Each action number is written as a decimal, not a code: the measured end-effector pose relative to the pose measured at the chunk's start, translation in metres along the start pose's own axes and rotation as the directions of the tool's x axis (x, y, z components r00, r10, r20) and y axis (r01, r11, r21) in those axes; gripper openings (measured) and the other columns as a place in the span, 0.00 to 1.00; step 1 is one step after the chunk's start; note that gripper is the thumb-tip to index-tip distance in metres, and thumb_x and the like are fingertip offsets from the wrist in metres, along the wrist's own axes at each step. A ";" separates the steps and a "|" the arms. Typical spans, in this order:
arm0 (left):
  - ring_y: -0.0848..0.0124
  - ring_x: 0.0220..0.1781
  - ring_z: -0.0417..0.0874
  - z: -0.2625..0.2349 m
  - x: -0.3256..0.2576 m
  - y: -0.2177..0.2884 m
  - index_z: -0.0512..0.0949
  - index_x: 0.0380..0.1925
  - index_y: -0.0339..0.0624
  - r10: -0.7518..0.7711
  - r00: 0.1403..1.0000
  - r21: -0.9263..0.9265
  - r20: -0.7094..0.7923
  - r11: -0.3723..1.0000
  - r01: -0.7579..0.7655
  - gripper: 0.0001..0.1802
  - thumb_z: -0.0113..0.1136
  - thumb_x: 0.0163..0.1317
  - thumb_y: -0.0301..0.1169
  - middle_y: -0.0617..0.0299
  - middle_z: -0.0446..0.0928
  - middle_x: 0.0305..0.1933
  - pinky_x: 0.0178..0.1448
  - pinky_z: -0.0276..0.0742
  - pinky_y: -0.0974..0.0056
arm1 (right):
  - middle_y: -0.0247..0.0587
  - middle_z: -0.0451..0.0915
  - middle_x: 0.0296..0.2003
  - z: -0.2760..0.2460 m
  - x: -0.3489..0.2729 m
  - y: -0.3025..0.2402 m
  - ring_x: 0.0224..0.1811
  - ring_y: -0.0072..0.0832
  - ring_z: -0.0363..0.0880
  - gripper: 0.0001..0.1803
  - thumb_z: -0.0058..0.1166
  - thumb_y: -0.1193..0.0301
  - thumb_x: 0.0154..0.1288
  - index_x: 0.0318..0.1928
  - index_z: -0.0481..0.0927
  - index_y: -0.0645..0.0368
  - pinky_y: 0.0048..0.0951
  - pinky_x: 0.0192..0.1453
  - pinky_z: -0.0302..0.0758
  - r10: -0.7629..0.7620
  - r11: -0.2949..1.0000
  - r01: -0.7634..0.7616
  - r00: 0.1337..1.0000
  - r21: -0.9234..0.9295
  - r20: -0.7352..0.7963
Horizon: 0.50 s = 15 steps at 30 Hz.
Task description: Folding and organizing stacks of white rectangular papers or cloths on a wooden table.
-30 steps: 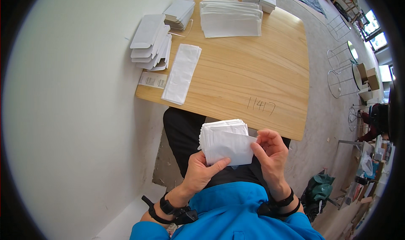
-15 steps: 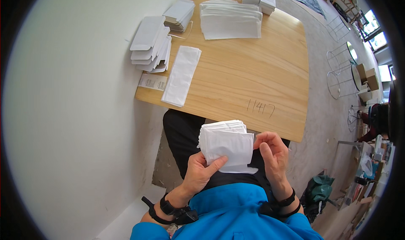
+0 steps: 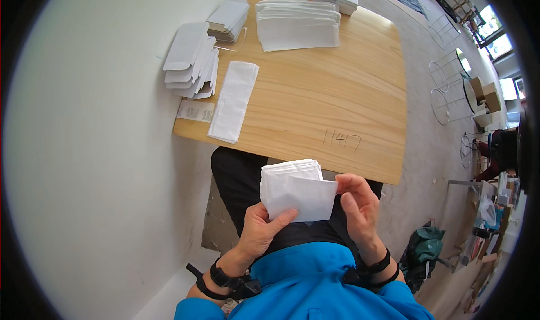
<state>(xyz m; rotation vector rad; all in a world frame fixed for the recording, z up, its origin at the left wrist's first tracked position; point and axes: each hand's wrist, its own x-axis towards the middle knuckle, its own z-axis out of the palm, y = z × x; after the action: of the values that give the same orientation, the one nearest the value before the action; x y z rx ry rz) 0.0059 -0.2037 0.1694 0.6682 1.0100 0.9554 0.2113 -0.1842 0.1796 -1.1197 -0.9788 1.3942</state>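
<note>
You get bright, even light here. The window (image 3: 499,47) at the upper right is blown out white, and a pale sheen lies on the table's (image 3: 315,95) far right corner. You see soft shadow on the wall (image 3: 101,123) by the table's left end. Your paper stack (image 3: 301,190) looks sharp; the fisheye bends the table's edges and blackens your corners.

The left hand (image 3: 260,230) grips firmly, its thumb (image 3: 283,219) on top, pointing right. The right hand (image 3: 361,213) sits slightly farther off, fingers (image 3: 355,184) bent, thumb apart from them. Both forearms (image 3: 235,258) slant inward from the near side.
</note>
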 end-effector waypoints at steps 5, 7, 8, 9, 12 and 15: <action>0.68 0.54 0.80 0.003 0.006 0.017 0.72 0.54 0.34 -0.254 0.965 -0.549 0.071 0.797 0.251 0.18 0.52 0.70 0.33 0.55 0.78 0.52 0.59 0.75 0.61 | 0.35 0.78 0.45 -0.021 0.005 0.022 0.45 0.18 0.74 0.12 0.48 0.76 0.69 0.51 0.74 0.65 0.19 0.53 0.70 0.249 0.949 -0.253 0.968 -0.188 -0.045; 0.68 0.54 0.80 0.000 0.007 0.007 0.73 0.54 0.34 -0.230 0.973 -0.497 0.025 0.842 0.212 0.17 0.52 0.70 0.32 0.55 0.78 0.52 0.59 0.75 0.61 | 0.34 0.78 0.46 -0.024 -0.007 0.030 0.48 0.20 0.75 0.13 0.49 0.69 0.72 0.52 0.75 0.62 0.21 0.51 0.73 0.391 0.920 -0.390 0.919 -0.024 0.059; 0.68 0.53 0.80 -0.002 0.008 0.000 0.73 0.54 0.34 -0.199 0.980 -0.443 -0.024 0.881 0.168 0.16 0.52 0.70 0.32 0.55 0.78 0.52 0.59 0.75 0.60 | 0.34 0.78 0.46 -0.023 -0.013 0.029 0.48 0.21 0.76 0.14 0.49 0.67 0.72 0.52 0.75 0.61 0.22 0.50 0.74 0.503 0.848 -0.515 0.857 0.128 0.111; 0.68 0.53 0.80 -0.004 0.009 -0.004 0.73 0.54 0.34 -0.205 0.979 -0.441 -0.020 0.881 0.175 0.16 0.52 0.70 0.32 0.55 0.78 0.52 0.59 0.75 0.60 | 0.34 0.78 0.46 -0.020 -0.015 0.030 0.48 0.21 0.76 0.14 0.49 0.67 0.72 0.52 0.75 0.61 0.22 0.50 0.74 0.504 0.847 -0.515 0.857 0.132 0.105; 0.69 0.53 0.80 -0.013 0.013 -0.020 0.73 0.53 0.33 -0.150 0.989 -0.363 -0.011 0.922 0.136 0.16 0.52 0.70 0.32 0.56 0.78 0.51 0.58 0.75 0.61 | 0.35 0.78 0.46 -0.017 -0.022 0.032 0.47 0.22 0.76 0.17 0.49 0.62 0.72 0.53 0.75 0.60 0.24 0.49 0.75 0.655 0.691 -0.679 0.734 0.250 0.180; 0.69 0.53 0.80 -0.019 0.018 -0.034 0.73 0.53 0.33 -0.086 0.996 -0.218 -0.029 0.973 0.078 0.17 0.51 0.71 0.34 0.57 0.78 0.51 0.58 0.75 0.62 | 0.38 0.78 0.46 -0.020 -0.027 0.033 0.46 0.22 0.77 0.20 0.47 0.59 0.72 0.53 0.73 0.63 0.23 0.48 0.76 0.701 0.649 -0.745 0.664 0.154 0.260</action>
<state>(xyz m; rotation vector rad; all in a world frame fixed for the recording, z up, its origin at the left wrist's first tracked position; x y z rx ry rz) 0.0038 -0.2021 0.1266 0.4247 0.9433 0.9919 0.2240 -0.2152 0.1467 -1.2698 -0.4225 2.2413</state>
